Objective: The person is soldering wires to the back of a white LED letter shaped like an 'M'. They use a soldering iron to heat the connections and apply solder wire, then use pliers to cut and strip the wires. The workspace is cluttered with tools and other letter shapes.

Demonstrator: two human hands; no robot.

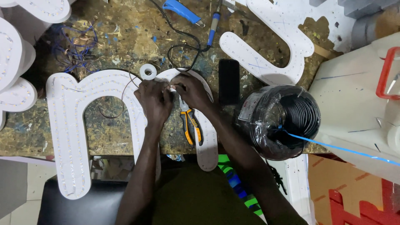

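Both hands meet over the white letter panel (66, 125): left hand (153, 100) and right hand (189, 89) pinch a thin wire (171, 88) running left-right between them.

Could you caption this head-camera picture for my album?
Both hands, left and right, pinch thin wire over a white sign letter beside pliers.

at centre frame the left hand (153, 99) and right hand (192, 91) meet, fingertips pinching a thin wire (125, 89) over a white letter panel (66, 125). orange pliers (191, 124) lie just below the right hand. a black cable coil (279, 121) sits at right, a phone (229, 81) between.
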